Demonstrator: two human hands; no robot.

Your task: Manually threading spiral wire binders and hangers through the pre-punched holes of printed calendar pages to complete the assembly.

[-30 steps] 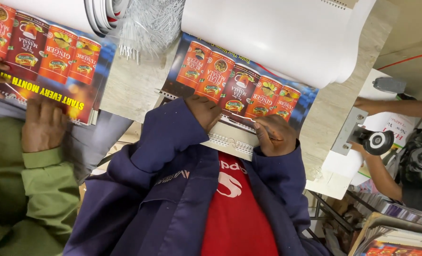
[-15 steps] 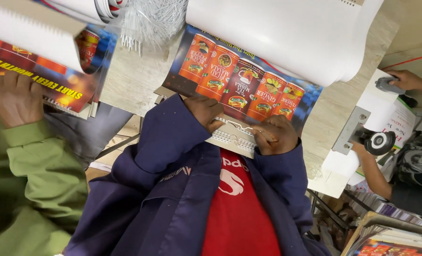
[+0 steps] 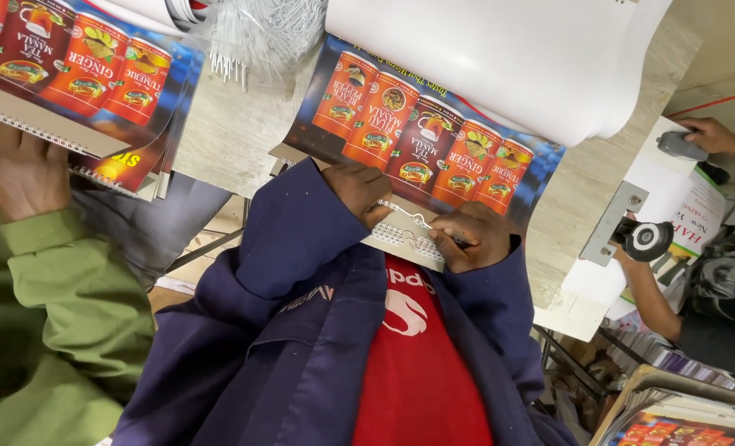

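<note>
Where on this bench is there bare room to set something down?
One bare strip of bench, between the co-worker's calendar and the calendar both hands work on. Another lies right of it, toward the punch machine. Wire bundle crowds the far edge.

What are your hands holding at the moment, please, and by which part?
Both pinch a thin wire binding at the printed calendar's punched near edge: the left hand at its left end, the right hand near its right end.
</note>
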